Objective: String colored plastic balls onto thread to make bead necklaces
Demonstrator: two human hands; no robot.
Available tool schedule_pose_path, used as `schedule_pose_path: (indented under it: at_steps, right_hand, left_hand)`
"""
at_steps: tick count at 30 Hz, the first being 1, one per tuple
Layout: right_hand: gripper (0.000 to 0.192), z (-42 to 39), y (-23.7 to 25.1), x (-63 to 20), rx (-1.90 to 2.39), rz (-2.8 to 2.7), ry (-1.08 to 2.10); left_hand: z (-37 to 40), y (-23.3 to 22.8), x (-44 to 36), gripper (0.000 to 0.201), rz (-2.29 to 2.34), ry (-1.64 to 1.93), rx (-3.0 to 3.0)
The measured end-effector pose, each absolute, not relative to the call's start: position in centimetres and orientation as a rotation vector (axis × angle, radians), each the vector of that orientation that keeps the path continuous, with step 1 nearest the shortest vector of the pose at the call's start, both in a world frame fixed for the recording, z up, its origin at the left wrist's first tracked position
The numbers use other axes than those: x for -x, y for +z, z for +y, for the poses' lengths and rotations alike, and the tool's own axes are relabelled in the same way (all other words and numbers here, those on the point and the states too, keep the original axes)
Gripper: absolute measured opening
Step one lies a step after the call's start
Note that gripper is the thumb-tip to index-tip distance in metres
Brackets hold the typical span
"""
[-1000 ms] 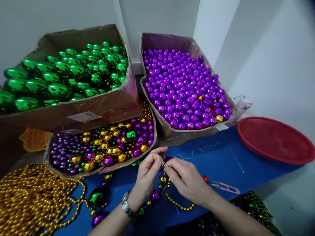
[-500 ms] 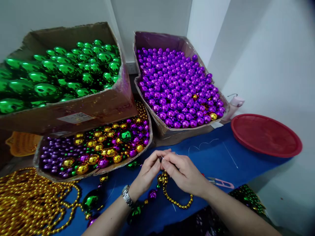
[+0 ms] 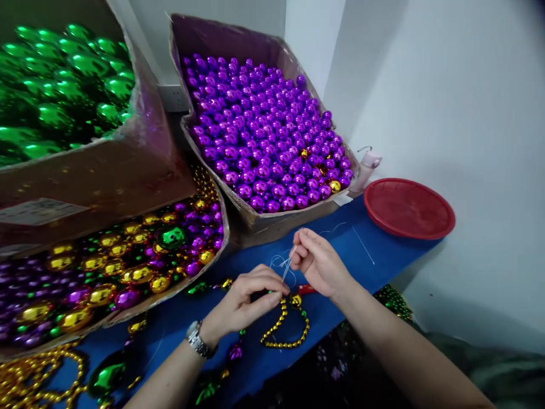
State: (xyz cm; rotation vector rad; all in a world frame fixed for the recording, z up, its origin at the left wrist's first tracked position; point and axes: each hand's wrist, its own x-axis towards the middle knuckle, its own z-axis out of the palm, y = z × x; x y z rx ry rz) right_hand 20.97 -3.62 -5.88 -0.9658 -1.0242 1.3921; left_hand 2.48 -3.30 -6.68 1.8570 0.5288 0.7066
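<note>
Head view. Landmark: box of purple balls (image 3: 264, 223). Right hand (image 3: 319, 261) just in front of it, thumb and fingers pinching pale thread (image 3: 286, 268). Left hand (image 3: 244, 298) farther out from the box, fingertips close together at the thread's lower end; cannot tell whether they grip thread or beads. Gold bead string (image 3: 284, 344) curves in a loop over the blue tabletop (image 3: 400, 255), farther still from the box. Red tray (image 3: 409, 207) right of the box.
</note>
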Motion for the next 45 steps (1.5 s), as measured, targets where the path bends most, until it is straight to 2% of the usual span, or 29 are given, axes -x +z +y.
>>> schedule_pose_path:
  at_steps: [5,12,15,18,24,28,33,45]
  right_hand:
    - [0.028,-4.3,-8.4,-25.1,1.208,-1.253,1.263]
    - [0.017,-9.9,-13.5,-35.0,1.678,-1.755,0.978]
    - [0.014,-11.3,-15.4,-36.9,1.754,-1.871,0.919]
    - [0.02,-11.6,-16.4,-36.9,1.762,-1.878,0.891]
    - [0.037,-10.8,-14.5,-30.7,1.641,-1.719,1.096]
    - [0.027,-8.9,-11.4,-25.0,1.297,-1.597,1.378]
    - [0.023,-6.9,-9.8,-22.2,1.207,-1.69,1.336]
    - [0.02,-5.8,-9.2,-22.6,1.125,-1.882,1.167]
  left_hand:
    - [-2.7,-6.5,-2.6,0.024,0.538,0.611,-1.993]
    - [-2.3,-8.4,-1.9,0.027,0.667,0.752,-1.875]
    - [-2.3,-8.6,-1.9,0.029,0.721,0.763,-1.776]
    - [-2.4,-8.5,-1.9,0.03,0.761,0.763,-1.7]
    - [-2.6,-8.4,-1.5,0.037,0.778,0.74,-1.666]
    - [-2.5,-8.5,-1.3,0.039,0.754,0.741,-1.613]
    - [-2.5,-8.9,-1.1,0.042,0.721,0.746,-1.496]
    - [-2.0,-8.8,-1.4,0.04,0.684,0.69,-1.372]
